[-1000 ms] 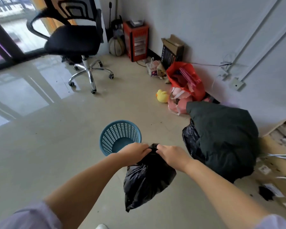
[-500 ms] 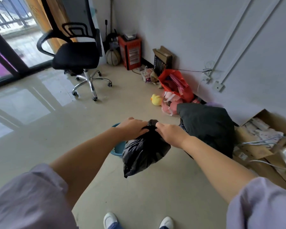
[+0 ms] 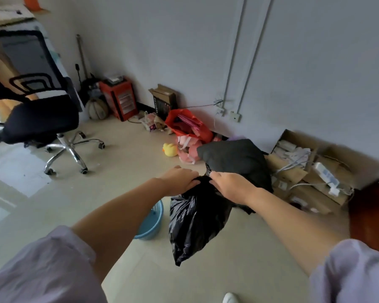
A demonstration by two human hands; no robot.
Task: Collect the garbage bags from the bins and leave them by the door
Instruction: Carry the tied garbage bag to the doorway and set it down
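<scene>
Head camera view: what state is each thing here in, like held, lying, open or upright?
black garbage bag: lifted off the floor, hanging, neck gathered shut.
left hand: grips the bag's neck.
right hand: grips the bag's neck.
blue bin: standing on the floor, partly hidden by the left arm.
office chair: upright, unoccupied.
red bag: open, stuffed with papers.
cardboard box: open, holding cables.

i see a glossy, crinkled plastic bag [image 3: 197, 217], a smooth blue plastic bin [image 3: 152, 224], shiny chrome chair legs [image 3: 72, 152], polished floor tile [image 3: 42, 193], matt cardboard boxes [image 3: 311, 171].
</scene>
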